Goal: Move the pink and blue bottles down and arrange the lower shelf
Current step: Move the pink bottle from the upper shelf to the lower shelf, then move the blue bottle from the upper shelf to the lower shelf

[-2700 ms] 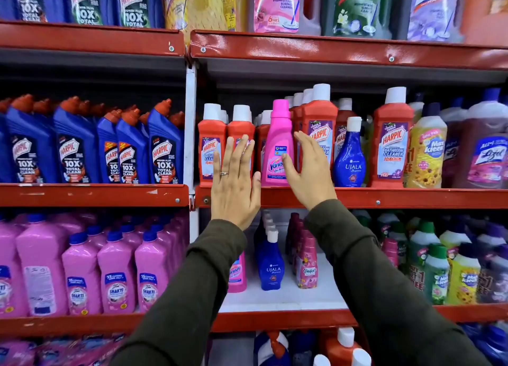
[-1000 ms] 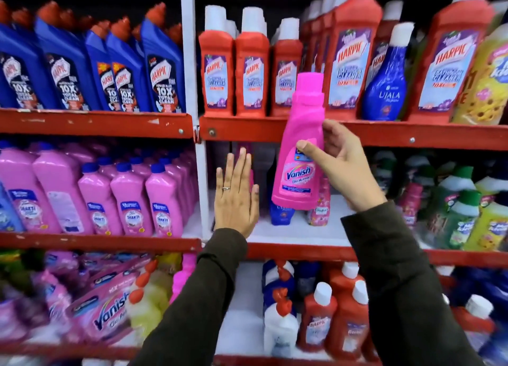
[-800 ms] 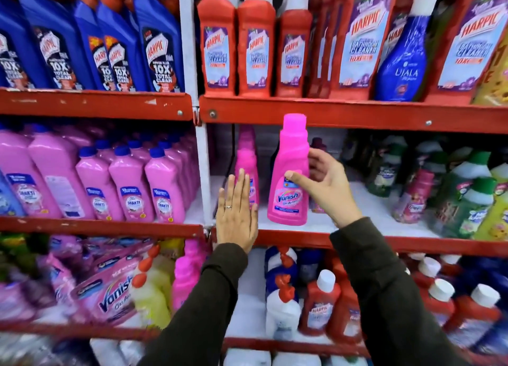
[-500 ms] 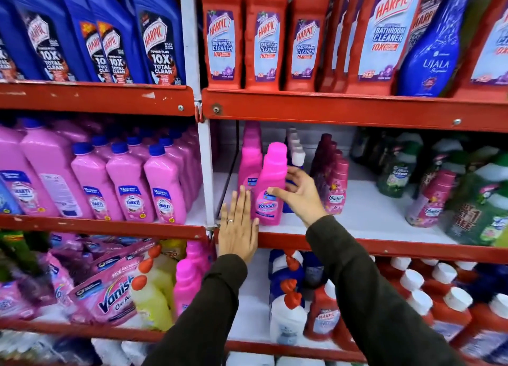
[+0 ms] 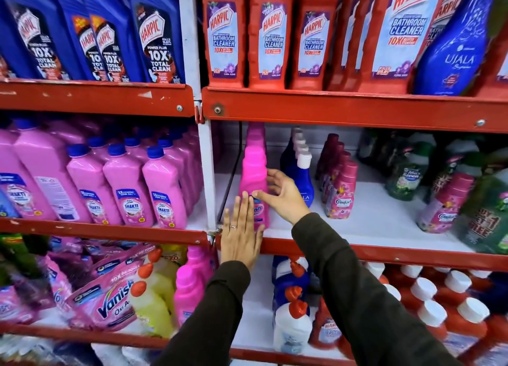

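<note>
The pink Vanish bottle (image 5: 254, 178) stands upright at the left end of the lower shelf (image 5: 384, 254), in front of other pink bottles. My right hand (image 5: 280, 196) is on it, thumb on its label and fingers against its right side, loosely. My left hand (image 5: 240, 235) is flat, with the palm toward the shelf's red edge and the fingertips over the bottle's lower front; it holds nothing. The blue Ujala bottle (image 5: 457, 49) stands on the upper shelf (image 5: 357, 109) at the right among red Harpic bottles (image 5: 225, 38).
On the lower shelf, a row of blue Ujala bottles (image 5: 301, 181) stands right of the pink one, then Comfort bottles (image 5: 341, 192) and green bottles (image 5: 406, 173) at the right. A white upright post (image 5: 206, 173) bounds the bay on the left. Bare white shelf board (image 5: 379, 222) lies between the rows.
My right hand brought the pink bottle down from the upper shelf and set it at the left of the lower shelf. My left hand dropped to the shelf edge. The view tilted down.
</note>
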Available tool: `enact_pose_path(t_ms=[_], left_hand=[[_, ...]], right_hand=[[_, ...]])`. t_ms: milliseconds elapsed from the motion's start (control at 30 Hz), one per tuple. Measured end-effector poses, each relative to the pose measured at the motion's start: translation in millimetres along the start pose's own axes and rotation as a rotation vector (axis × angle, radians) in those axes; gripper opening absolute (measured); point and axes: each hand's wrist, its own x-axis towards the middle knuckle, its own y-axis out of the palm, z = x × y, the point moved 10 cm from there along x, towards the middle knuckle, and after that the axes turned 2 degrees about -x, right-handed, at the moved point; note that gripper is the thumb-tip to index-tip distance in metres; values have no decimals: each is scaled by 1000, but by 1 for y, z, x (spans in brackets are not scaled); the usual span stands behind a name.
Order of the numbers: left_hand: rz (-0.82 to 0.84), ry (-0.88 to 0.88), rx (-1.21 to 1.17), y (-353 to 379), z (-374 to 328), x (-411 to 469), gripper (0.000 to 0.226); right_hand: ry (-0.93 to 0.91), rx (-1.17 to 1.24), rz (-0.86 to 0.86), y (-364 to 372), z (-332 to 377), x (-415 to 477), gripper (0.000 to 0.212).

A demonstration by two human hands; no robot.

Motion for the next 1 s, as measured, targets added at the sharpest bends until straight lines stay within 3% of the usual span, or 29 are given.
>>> enact_pose_path(t_ms=[200, 433, 633, 833, 1000], left_hand=[[37, -9, -18, -8, -1, 0, 77], [127, -49, -287, -29, -17, 10, 71], [-13, 58, -367, -76, -78, 61, 70], [-234, 141, -374, -144, -126, 128, 66], [-340, 134, -324, -178, -142, 172, 66]], right_hand=[[12, -5, -39, -1, 0, -7, 56], [-53, 27, -196, -30, 4, -33, 48], [-272, 54, -642, -113, 50, -79, 21], [-525, -24, -863, -183, 127, -122, 12], [-672, -174, -1002, -236, 189, -136, 17]])
